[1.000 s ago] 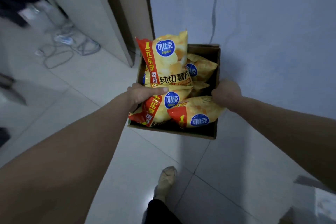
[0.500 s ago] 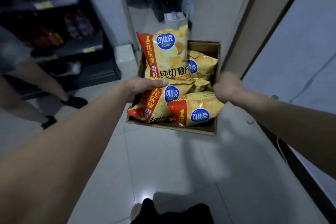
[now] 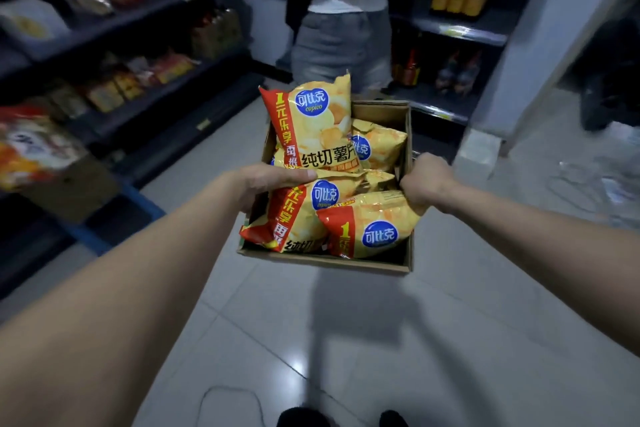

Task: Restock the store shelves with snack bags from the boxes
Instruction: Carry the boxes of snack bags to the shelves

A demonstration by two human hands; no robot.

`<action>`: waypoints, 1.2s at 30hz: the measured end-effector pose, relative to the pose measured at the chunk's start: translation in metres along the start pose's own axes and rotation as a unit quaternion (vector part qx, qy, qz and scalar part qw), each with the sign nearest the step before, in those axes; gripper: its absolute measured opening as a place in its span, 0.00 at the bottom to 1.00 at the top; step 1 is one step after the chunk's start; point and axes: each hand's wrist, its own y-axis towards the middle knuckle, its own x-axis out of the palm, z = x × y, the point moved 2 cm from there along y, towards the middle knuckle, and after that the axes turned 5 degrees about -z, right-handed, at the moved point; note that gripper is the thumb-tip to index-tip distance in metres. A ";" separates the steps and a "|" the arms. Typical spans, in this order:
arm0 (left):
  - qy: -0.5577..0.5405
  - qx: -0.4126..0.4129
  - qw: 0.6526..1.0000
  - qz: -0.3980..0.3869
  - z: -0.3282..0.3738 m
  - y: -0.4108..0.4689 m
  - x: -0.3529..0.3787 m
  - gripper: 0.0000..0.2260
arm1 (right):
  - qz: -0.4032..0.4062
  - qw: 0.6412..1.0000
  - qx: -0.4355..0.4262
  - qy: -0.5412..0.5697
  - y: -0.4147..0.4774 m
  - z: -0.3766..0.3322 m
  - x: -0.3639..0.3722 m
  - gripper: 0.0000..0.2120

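I carry an open cardboard box (image 3: 381, 265) in front of me, above the tiled floor. It holds several yellow and red snack bags; one bag (image 3: 313, 125) stands upright at the back, two others (image 3: 372, 230) lie near the front. My left hand (image 3: 273, 180) grips the box's left wall, thumb lying over the bags. My right hand (image 3: 424, 180) is curled round the right wall of the box.
Dark store shelves (image 3: 114, 24) stocked with packaged goods run along the left. A second shelf unit (image 3: 460, 31) with bottles stands ahead right. A person (image 3: 341, 31) stands straight ahead, just beyond the box. A grey pillar (image 3: 540, 35) rises at right. A cable lies on the floor.
My view has swung round from the wall and doorway into the aisle; the shelves and a standing person are now ahead. Both hands keep the same hold on the box.
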 end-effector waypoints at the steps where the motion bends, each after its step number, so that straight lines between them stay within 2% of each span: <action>1: -0.018 -0.008 1.000 0.015 -0.012 -0.005 -0.026 0.24 | -0.008 1.000 -0.025 -0.005 0.007 -0.030 0.010 0.06; 3: -0.051 -0.025 0.997 0.048 -0.036 -0.014 -0.074 0.25 | -0.027 0.997 -0.071 -0.017 0.020 -0.088 0.030 0.05; 6: -0.104 -0.037 0.990 0.089 -0.066 -0.020 -0.134 0.39 | -0.047 0.991 -0.119 -0.032 0.038 -0.161 0.056 0.09; 7: -0.123 -0.038 0.987 0.100 -0.075 -0.019 -0.151 0.39 | -0.054 0.988 -0.135 -0.042 0.044 -0.183 0.064 0.11; 10: -0.176 -0.047 0.974 0.133 -0.089 -0.018 -0.190 0.28 | -0.082 0.979 -0.174 -0.063 0.071 -0.242 0.085 0.13; 11: -0.189 -0.052 0.970 0.146 -0.093 -0.015 -0.202 0.28 | -0.094 0.976 -0.185 -0.067 0.082 -0.260 0.092 0.12; 17: -0.248 -0.104 0.944 0.191 -0.104 0.044 -0.282 0.57 | -0.136 0.954 -0.253 -0.084 0.167 -0.353 0.129 0.10; 19: -0.266 -0.109 0.939 0.191 -0.097 0.065 -0.306 0.60 | -0.144 0.947 -0.271 -0.099 0.197 -0.383 0.134 0.08; 21: -0.286 -0.109 0.930 0.203 -0.087 0.080 -0.329 0.53 | -0.146 0.938 -0.291 -0.119 0.227 -0.414 0.138 0.10; 23: -0.299 -0.104 0.921 0.225 -0.078 0.094 -0.353 0.39 | -0.153 0.931 -0.308 -0.124 0.256 -0.447 0.144 0.10; 24: -0.305 -0.103 0.917 0.233 -0.076 0.103 -0.365 0.35 | -0.158 0.928 -0.313 -0.126 0.268 -0.462 0.147 0.10; 28: -0.330 -0.114 0.906 0.240 -0.078 0.138 -0.415 0.36 | -0.176 0.920 -0.324 -0.134 0.310 -0.516 0.164 0.12; 34: -0.342 -0.127 0.906 0.216 -0.089 0.206 -0.506 0.38 | -0.184 0.919 -0.318 -0.145 0.382 -0.597 0.210 0.14; 36: -0.352 -0.121 0.905 0.209 -0.098 0.232 -0.541 0.33 | -0.190 0.921 -0.306 -0.147 0.409 -0.627 0.233 0.13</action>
